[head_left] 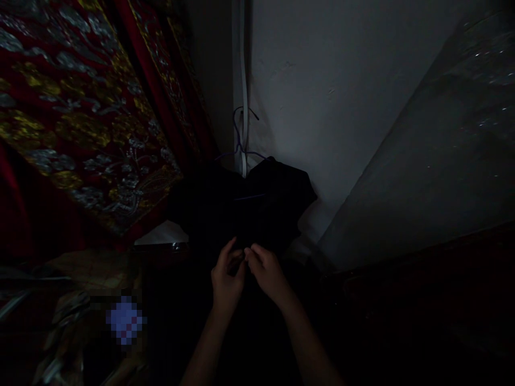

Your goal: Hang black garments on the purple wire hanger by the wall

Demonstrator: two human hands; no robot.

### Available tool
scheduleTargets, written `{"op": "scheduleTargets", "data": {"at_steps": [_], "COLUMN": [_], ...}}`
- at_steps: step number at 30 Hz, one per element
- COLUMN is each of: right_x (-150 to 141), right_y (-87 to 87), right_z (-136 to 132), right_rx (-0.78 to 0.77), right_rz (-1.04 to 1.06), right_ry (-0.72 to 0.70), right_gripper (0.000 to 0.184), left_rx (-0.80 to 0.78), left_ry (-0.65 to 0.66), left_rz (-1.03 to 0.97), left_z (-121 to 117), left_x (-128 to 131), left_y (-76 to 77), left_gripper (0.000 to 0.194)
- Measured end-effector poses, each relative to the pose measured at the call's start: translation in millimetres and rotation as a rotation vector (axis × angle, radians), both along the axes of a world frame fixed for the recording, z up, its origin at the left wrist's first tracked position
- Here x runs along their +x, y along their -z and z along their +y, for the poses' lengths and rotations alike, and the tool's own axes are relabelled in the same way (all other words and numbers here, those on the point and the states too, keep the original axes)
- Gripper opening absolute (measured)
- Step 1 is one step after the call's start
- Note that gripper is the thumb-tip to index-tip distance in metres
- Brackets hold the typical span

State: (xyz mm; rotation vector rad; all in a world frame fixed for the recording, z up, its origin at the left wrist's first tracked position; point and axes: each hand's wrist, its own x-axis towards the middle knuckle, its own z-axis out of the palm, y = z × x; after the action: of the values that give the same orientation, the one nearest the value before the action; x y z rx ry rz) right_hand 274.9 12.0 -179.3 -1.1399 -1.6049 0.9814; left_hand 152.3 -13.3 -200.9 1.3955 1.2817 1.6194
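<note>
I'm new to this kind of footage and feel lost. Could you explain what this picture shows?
There's no machine here: one camera, worn on a person's head, looks forward and down. You see that person's bare left hand and right hand, fingertips close together, in front of a dark garment on a hanger. It's too dark to tell whether they hold anything. To the left is red cloth with gold and silver patterns; behind the garment is a pale wall.

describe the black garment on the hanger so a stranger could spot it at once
Start at the grey wall, right of the red cloth with gold and silver decoration. Near its left edge, a thin hanger carries the black garment, seen behind the left hand and right hand. Unlike the ornate cloth, it looks plain.
</note>
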Motion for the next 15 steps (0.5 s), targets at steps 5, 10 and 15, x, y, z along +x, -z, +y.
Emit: {"op": "scheduleTargets", "data": {"at_steps": [5,10,15], "right_x": [7.0,-1.8,-12.0], "right_y": [-17.5,-78.2,-154.5], "right_z": [3.0,35.7,75.6], "right_rx": [-0.212,-0.282,-0.069], "right_rz": [0.182,0.399,0.449], "right_ry": [-0.091,-0.033,0.010], "right_gripper": [0.039,0.037,0.033], "left_rx": [-0.024,-0.025,-0.045], "left_ry": [-0.038,-0.018,0.013], "left_rz": [0.008,0.100,0.236], "left_z": [2.2,6.1,22.4], "left_x": [1.1,1.5,-8.9], "left_y": [-0.9,3.3,13.5], "left_gripper": [0.023,0.013,0.008]}}
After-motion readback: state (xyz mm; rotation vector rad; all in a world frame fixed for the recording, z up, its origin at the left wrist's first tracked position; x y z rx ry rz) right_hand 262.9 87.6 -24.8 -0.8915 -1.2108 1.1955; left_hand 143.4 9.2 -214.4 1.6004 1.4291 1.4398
